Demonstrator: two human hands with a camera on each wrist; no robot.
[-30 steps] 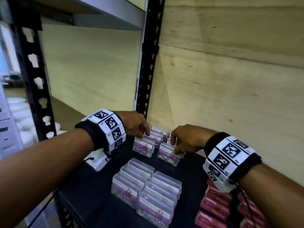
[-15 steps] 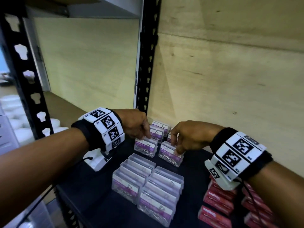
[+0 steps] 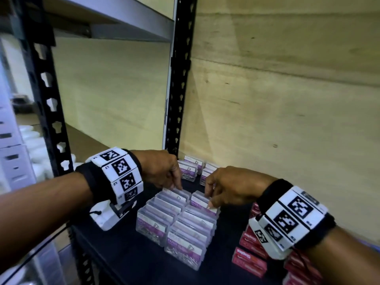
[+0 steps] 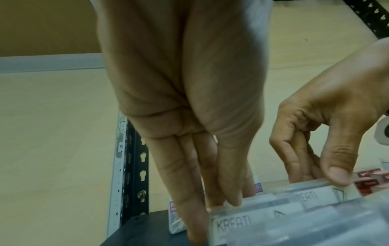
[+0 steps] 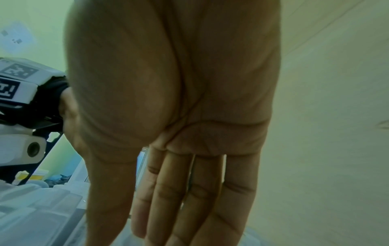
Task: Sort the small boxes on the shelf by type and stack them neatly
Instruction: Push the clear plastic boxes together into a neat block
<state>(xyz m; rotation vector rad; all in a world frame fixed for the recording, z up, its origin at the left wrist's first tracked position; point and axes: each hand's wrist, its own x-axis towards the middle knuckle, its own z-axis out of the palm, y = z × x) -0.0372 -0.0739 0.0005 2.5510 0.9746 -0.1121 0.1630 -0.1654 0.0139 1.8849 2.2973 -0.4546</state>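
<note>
Two rows of clear plastic boxes with purple labels (image 3: 164, 221) stand on the dark shelf (image 3: 131, 262). My left hand (image 3: 177, 187) pinches the rearmost clear box of the left row (image 3: 174, 194) from above, fingers pointing down (image 4: 214, 204). My right hand (image 3: 208, 199) pinches the rearmost box of the right row (image 3: 202, 204), thumb on its near face and fingers behind (image 4: 315, 176). Both held boxes (image 4: 235, 221) sit against their rows. In the right wrist view the right hand (image 5: 147, 224) hides its box.
More clear purple-label boxes (image 3: 191, 168) stay at the back by the plywood wall (image 3: 287, 120). Red boxes (image 3: 249, 259) lie in stacks at the right front. A black slotted upright (image 3: 178, 89) stands behind the left hand.
Both hands have come toward me from the back cluster, each bringing a clear box up against the rear end of a near row. The head view has also shifted closer.
</note>
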